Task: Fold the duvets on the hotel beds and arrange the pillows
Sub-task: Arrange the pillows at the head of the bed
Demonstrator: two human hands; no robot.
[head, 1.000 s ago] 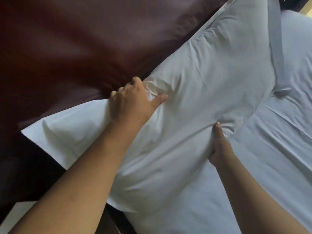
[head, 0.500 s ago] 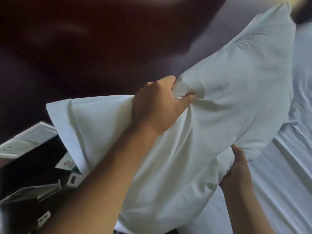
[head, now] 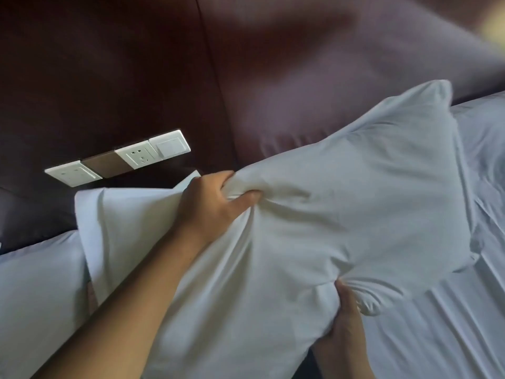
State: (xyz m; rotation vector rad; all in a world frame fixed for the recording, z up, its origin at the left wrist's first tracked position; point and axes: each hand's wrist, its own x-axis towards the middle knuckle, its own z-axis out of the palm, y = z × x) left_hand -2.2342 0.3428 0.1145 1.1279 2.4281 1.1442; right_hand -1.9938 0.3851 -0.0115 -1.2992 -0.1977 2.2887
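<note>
A large white pillow [head: 341,214] hangs lifted above the bed, its long side running from lower left to upper right. My left hand [head: 210,206] grips a bunched fold along its upper edge. My right hand [head: 344,321] holds the lower edge from underneath, thumb up against the cloth, its fingers hidden behind the pillow. The loose flap of the pillowcase [head: 114,222] trails to the left. Below and to the right lies the white bed sheet [head: 451,324], creased in long lines.
A dark brown padded headboard [head: 123,64] fills the top of the view. White wall sockets and a switch [head: 123,160] sit on it at left. Another white bedding surface [head: 35,291] shows at the lower left.
The pillow has been lifted off the bed and carried left. Both hands have tightened on it. The view has turned, showing the sockets and the bedding at left.
</note>
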